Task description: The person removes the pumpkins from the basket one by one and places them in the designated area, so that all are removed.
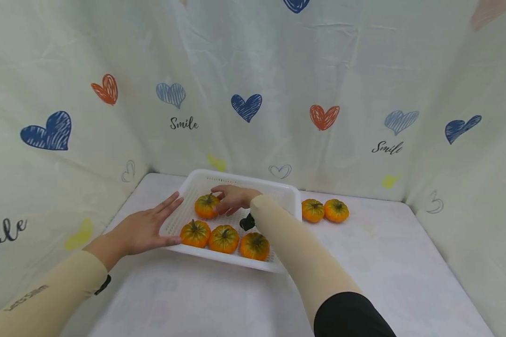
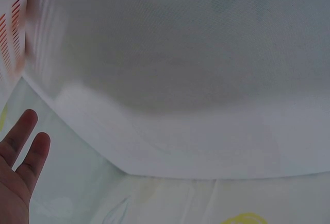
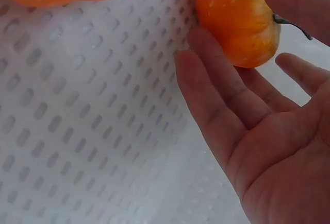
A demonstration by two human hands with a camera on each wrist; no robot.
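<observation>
At left: left hand [image 1: 145,230], which stood with fingers spread at the left end of a basket [image 1: 296,201]. Far left within: far pumpkin [image 1: 205,207], squat, stem up, showing no clear long axis. Near side: near pumpkins [image 1: 223,239], three, which lay in a row. Right of the far pumpkin: right hand [image 1: 236,197], the nearer one, whose fingers were parted and relaxed; that pumpkin lay left, at its fingertips. Right, outside: outer pumpkins [image 1: 312,210], two, which sat side by side.
</observation>
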